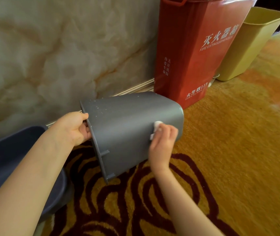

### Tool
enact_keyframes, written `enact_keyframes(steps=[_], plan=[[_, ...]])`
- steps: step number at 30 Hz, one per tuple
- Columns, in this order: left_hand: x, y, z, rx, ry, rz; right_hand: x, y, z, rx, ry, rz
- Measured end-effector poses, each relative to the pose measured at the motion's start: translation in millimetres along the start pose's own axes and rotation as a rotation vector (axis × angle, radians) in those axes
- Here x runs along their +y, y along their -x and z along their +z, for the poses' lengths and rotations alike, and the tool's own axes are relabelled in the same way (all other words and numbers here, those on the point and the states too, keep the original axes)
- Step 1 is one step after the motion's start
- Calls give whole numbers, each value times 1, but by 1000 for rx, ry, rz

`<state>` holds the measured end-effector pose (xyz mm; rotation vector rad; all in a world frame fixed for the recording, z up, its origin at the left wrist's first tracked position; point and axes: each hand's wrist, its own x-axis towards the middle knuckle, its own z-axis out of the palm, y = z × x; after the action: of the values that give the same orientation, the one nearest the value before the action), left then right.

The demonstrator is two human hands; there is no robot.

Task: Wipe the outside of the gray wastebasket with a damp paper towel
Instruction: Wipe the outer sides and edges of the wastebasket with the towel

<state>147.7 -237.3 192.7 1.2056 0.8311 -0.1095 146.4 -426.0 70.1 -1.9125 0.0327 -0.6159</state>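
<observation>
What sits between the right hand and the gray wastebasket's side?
A white paper towel, pressed by the right hand against the gray wastebasket; the head view shows it.

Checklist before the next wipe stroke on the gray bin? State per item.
1. Left hand grips the rim of the gray wastebasket, which is tipped on its side: ok.
2. Right hand presses the paper towel against the bin's outer wall near the base: ok.
3. Towel damp: cannot tell.
4. Upper wall clean: not ok, white specks show near the rim.
5. Base end clear of the red fire extinguisher box: cannot tell, they overlap in this view.
6. Far and under sides wiped: cannot tell, hidden.
</observation>
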Motion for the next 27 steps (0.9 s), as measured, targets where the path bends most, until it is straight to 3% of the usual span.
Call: enact_keyframes(steps=[4,8,10,13,15,17,23,27], plan=[[-1,-1,-2,12,18,1,34,-69,-21,66,148,137],[0,2,-4,3,-9,-14,54,-101,-43,25,150,300],[0,4,-5,-10,-47,-25,56,-99,-53,87,144,367],[0,4,-4,-14,-90,-30,43,-80,-55,140,127,231],[0,5,-2,-17,-103,-20,34,-70,-46,48,123,65],[-1,8,0,-18,-113,-6,30,-69,-38,-31,135,24],[-2,21,1,-33,-194,77,53,-88,-56,18,156,549],[4,24,-1,-57,-264,173,5,-86,-51,53,109,353]])
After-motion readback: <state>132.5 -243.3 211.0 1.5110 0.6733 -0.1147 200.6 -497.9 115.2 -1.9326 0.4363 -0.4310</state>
